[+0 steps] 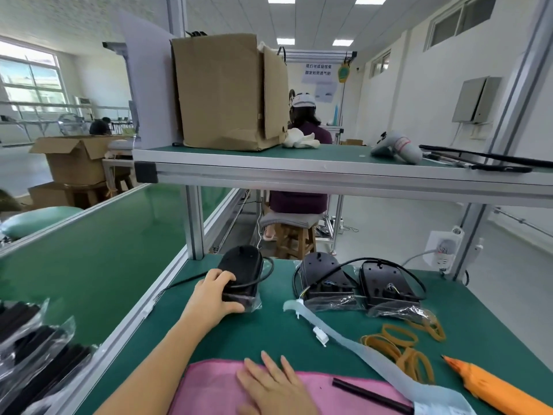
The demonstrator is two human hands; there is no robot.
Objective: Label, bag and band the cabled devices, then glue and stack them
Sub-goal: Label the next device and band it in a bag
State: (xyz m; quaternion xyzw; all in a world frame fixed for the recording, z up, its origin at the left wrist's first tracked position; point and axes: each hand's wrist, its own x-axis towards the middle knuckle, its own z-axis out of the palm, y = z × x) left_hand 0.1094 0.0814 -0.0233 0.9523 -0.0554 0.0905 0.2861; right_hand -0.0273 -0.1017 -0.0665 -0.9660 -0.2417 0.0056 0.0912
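Left hand (214, 292) grips bagged black device (243, 269) at tabletop's (239, 332) far-left edge. Right hand (269, 381) flat on pink cloth (209, 387), fingers straight (holding nothing). Rubber bands (399, 338) lie right.

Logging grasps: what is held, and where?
Left hand grips the bagged black device at its near end; right hand rests flat on pink cloth, holding nothing.

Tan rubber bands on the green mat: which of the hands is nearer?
Right. The right hand lies flat on the pink cloth, just left of the tan rubber bands; the left hand grips a black bagged device farther left.
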